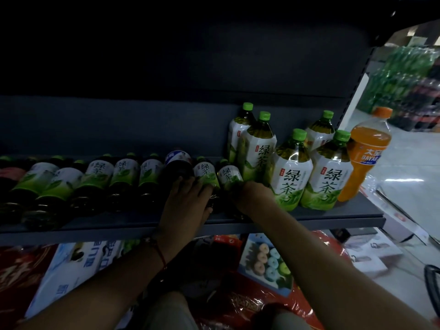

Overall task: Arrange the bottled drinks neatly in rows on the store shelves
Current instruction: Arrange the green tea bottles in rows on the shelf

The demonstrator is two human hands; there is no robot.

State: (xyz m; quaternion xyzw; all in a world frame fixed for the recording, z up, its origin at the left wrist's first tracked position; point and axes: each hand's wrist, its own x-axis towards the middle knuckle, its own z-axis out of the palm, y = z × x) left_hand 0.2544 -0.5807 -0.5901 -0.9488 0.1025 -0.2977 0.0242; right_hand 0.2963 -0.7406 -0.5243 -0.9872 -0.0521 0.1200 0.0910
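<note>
Small green tea bottles (100,177) stand in a row along a dark store shelf (309,220), beside larger green tea bottles (291,172) and an orange drink bottle (364,153) at its right end. The left hand (188,198) lies with straight fingers against one small bottle's base; the right hand (252,198) curls around the neighbouring small bottle (229,178).

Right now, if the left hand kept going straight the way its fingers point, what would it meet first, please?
Probably the dark cola bottle: the left hand points up and back into the row, fingertips already at its base. Depth is unclear in the dim light.
</note>
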